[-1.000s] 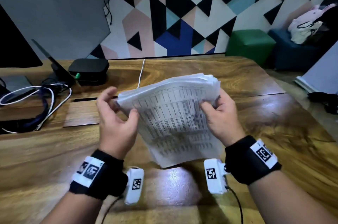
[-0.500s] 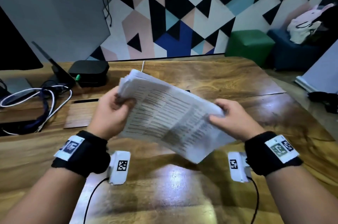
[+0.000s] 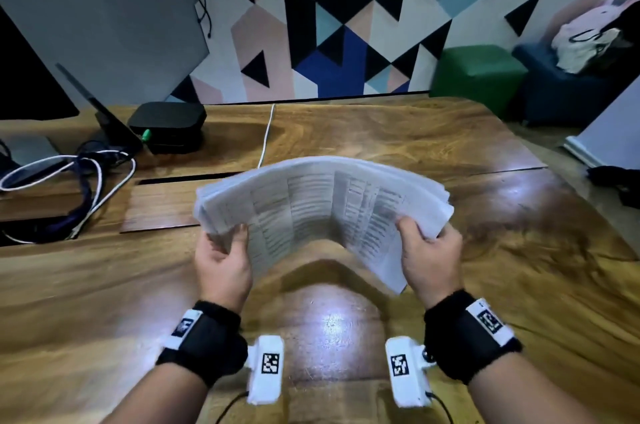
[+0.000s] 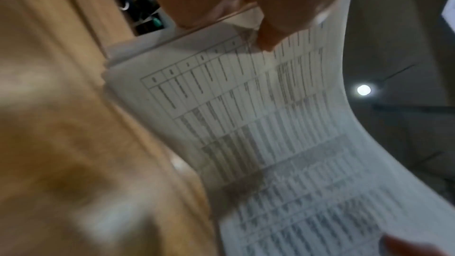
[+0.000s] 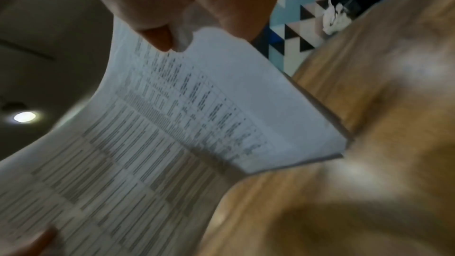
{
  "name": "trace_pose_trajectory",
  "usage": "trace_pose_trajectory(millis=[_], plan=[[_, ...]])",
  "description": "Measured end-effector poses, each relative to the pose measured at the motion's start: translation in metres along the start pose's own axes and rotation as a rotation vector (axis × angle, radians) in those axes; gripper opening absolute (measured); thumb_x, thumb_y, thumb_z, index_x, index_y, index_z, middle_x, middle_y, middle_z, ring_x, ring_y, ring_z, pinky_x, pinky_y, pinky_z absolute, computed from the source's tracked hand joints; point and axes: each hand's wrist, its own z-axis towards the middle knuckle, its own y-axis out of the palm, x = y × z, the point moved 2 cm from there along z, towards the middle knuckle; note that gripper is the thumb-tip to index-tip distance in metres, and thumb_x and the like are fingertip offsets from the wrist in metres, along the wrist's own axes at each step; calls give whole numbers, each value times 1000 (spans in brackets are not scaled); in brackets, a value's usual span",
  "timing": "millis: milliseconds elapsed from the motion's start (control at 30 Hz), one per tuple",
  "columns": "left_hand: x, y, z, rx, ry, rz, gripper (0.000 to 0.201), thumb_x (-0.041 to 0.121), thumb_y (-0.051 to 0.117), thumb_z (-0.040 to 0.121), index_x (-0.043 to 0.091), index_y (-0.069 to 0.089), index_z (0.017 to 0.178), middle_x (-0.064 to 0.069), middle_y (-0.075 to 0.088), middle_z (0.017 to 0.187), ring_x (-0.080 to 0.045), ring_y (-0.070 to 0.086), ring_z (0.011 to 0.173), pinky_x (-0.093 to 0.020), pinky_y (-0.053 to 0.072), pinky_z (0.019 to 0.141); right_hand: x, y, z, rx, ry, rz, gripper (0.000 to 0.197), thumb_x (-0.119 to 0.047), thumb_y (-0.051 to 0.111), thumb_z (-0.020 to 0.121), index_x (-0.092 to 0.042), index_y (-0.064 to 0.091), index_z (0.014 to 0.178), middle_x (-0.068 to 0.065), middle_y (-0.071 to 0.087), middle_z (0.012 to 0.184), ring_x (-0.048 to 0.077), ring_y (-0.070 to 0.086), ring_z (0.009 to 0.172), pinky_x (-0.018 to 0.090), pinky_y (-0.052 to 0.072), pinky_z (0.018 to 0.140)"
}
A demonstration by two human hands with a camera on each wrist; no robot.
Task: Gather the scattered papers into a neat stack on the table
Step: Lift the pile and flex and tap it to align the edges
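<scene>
Left edge of the bench: a tangle of white and dark cables and a black box, both well clear of the work. Centre-left: the left hand pinches the left end of the papers, thumb on the printed face, remaining fingers behind the sheets and out of sight. Centre: the papers, printed with tables, are held in the air above the bench and bowed upward into an arch; no loose sheets are visible elsewhere on the surface. The sheet edges at both ends appear slightly fanned, not yet flush. Centre-right: the right hand pinches the opposite end in the same manner, thumb on top.

The step in hand is judged to be squaring the bundle. To do it well, relax the bow, stand the papers on one long edge, loosen both pinches enough for sheets to slide, and tap the edge on the bench; repeat on a short edge, then lay the stack flat.
</scene>
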Motion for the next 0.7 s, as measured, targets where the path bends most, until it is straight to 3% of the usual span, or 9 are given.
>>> trace_pose_trajectory(millis=[100, 167, 267, 400, 467, 567, 700], plan=[[-40, -9, -25, 42, -145, 37, 29, -4, 65, 84, 8, 57, 110, -14, 66, 102, 1, 65, 77, -10, 51, 70, 39, -8, -22, 1, 88, -57, 15, 11, 63, 81, 5, 68, 94, -27, 69, 64, -12, 63, 62, 5, 47, 57], [-50, -16, -30, 70, -203, 21, 32, 1, 67, 75, 8, 56, 105, -16, 64, 102, -10, 64, 82, -7, 49, 66, 50, -15, -29, -11, 117, -79, 17, 17, 61, 79, 3, 67, 86, -27, 67, 58, -14, 60, 57, 5, 47, 55], [-42, -24, -14, 59, -117, 21, 24, -2, 58, 79, 3, 58, 102, -13, 62, 86, 10, 59, 64, -4, 46, 62, 45, -23, -23, -23, 86, -41, 8, 2, 61, 73, -6, 64, 73, -24, 65, 53, -13, 58, 52, 6, 45, 51], [-33, -19, -5, -7, -27, -17, 29, -2, 45, 72, -5, 59, 98, -5, 58, 76, 6, 55, 62, -12, 45, 61, 38, -19, -14, -69, 17, 42, 14, -4, 51, 65, -2, 62, 74, -17, 65, 57, -5, 55, 55, 12, 45, 53], [-34, -16, -6, -25, -45, -32, 31, -3, 45, 71, -1, 60, 99, -2, 60, 78, 4, 56, 64, -13, 46, 62, 44, -17, -12, -57, 20, 7, 9, -4, 50, 63, -5, 58, 68, -16, 60, 52, -4, 50, 50, 11, 42, 49], [-37, -16, 3, -24, -100, -7, 21, -5, 47, 75, 9, 58, 85, 0, 60, 72, 5, 54, 59, -14, 45, 59, 49, -20, 0, -3, 33, -65, 4, -12, 52, 61, -8, 55, 59, -13, 51, 48, -3, 42, 48, 14, 38, 47], [-39, -17, 7, -18, -155, 42, 37, -18, 45, 85, 15, 56, 74, 16, 67, 55, 8, 57, 52, -9, 47, 56, 49, -22, 10, -1, 65, -70, 12, -7, 56, 67, -16, 60, 60, -18, 58, 52, -8, 48, 49, 10, 42, 50]])
